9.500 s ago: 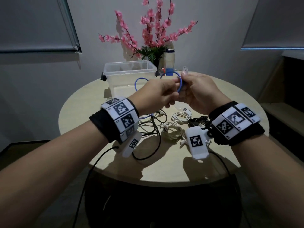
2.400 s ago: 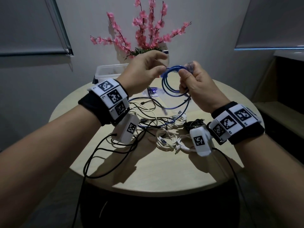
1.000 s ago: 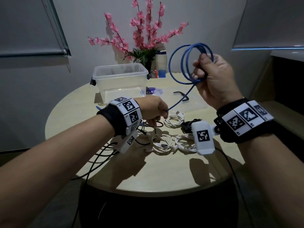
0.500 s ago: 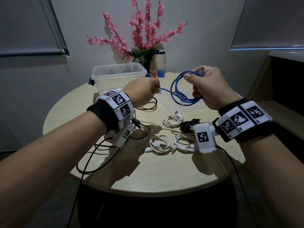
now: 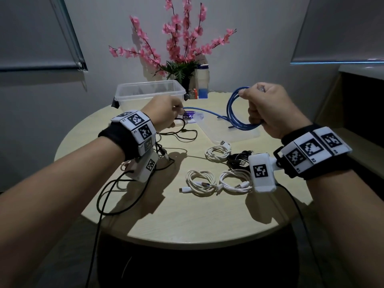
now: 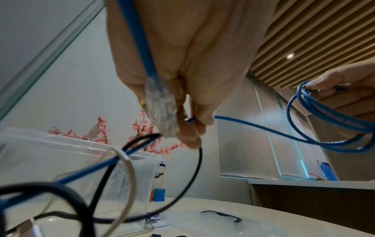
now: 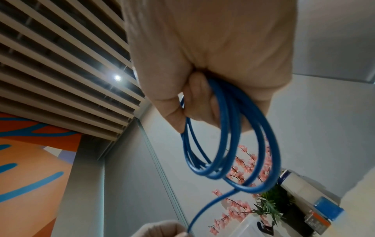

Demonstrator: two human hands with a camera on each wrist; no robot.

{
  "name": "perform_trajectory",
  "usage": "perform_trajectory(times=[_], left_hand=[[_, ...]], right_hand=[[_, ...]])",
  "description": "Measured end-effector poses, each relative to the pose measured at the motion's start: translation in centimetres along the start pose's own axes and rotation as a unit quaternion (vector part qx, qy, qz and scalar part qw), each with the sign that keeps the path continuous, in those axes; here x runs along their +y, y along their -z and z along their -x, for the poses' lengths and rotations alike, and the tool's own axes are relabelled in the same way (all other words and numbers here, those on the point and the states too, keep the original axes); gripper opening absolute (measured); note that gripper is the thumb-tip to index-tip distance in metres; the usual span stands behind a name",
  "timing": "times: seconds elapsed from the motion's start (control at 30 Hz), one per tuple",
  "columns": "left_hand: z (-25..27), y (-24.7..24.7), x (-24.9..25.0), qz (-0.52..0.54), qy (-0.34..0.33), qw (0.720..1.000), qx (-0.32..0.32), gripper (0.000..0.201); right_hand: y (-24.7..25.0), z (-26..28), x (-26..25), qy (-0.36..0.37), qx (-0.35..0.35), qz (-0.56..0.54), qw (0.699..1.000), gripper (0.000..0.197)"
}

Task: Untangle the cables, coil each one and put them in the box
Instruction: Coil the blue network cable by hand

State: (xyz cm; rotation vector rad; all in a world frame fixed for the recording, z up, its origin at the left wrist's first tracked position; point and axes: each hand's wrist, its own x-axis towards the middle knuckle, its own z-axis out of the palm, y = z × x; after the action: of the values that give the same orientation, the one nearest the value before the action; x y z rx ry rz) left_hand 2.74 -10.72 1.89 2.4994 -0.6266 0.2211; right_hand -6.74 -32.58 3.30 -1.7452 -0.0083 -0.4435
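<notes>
My right hand (image 5: 249, 100) grips a blue cable (image 5: 234, 115) wound into a few loops, held above the table; the coil (image 7: 229, 144) hangs from its curled fingers. One blue strand (image 5: 205, 110) runs left to my left hand (image 5: 179, 110), which pinches it (image 6: 194, 120) near the free end. The end's clear connector (image 6: 160, 110) lies against that palm. The clear plastic box (image 5: 149, 94) stands open behind my left hand. Loose black cable (image 5: 182, 135) lies under and behind my left wrist.
The box lid (image 5: 247, 135) lies flat under the blue coil. Three coiled white cables (image 5: 218, 151) (image 5: 200, 180) (image 5: 234, 180) and a coiled black one (image 5: 239, 160) lie mid-table. A vase of pink flowers (image 5: 180, 48) and a bottle (image 5: 202, 80) stand at the back.
One second ago my right hand held the coil high; it has come down level with my left hand. My left hand rose off the table, and the strand between them is now drawn out.
</notes>
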Motion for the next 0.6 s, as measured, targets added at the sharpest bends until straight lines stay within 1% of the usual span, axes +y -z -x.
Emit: perform_trajectory(times=[0.1, 0.17, 0.27, 0.33, 0.37, 0.4, 0.47, 0.53, 0.6], left_hand=[[0.0, 0.2, 0.3, -0.048, -0.012, 0.997, 0.051, 0.023], [-0.1, 0.4, 0.8, -0.068, -0.03, 0.993, 0.095, 0.024], [0.0, 0.5, 2.1, -0.047, -0.066, 0.986, 0.146, 0.023], [0.4, 0.5, 3.4, -0.006, -0.081, 0.984, 0.159, 0.023], [0.6, 0.4, 4.1, 0.024, -0.084, 0.984, 0.153, 0.022], [0.9, 0.2, 4.8, 0.063, -0.082, 0.986, 0.134, 0.02], [1.7, -0.4, 6.0, 0.141, -0.083, 0.984, 0.071, 0.015], [2.5, -1.1, 6.9, 0.158, -0.113, 0.981, 0.023, 0.01], [2.9, -1.7, 7.3, 0.176, -0.118, 0.977, 0.003, 0.007]], right_hand=[[0.0, -0.2, 0.5, 0.0, -0.007, 0.032, 0.999, 0.029], [-0.3, -0.4, 0.9, -0.004, -0.007, 0.081, 0.997, 0.027], [-0.9, -0.6, 1.5, -0.007, -0.015, 0.141, 0.99, 0.025], [-1.5, -0.7, 1.8, -0.017, -0.018, 0.14, 0.99, 0.028], [-1.8, -0.7, 1.9, -0.022, -0.012, 0.131, 0.991, 0.029], [-2.1, -0.8, 2.0, -0.024, -0.002, 0.117, 0.993, 0.029], [-2.7, -1.1, 2.0, -0.023, 0.019, 0.066, 0.997, 0.027], [-3.1, -1.3, 2.0, -0.032, 0.038, -0.016, 0.999, 0.024], [-3.3, -1.4, 1.9, -0.051, 0.037, -0.1, 0.993, 0.023]])
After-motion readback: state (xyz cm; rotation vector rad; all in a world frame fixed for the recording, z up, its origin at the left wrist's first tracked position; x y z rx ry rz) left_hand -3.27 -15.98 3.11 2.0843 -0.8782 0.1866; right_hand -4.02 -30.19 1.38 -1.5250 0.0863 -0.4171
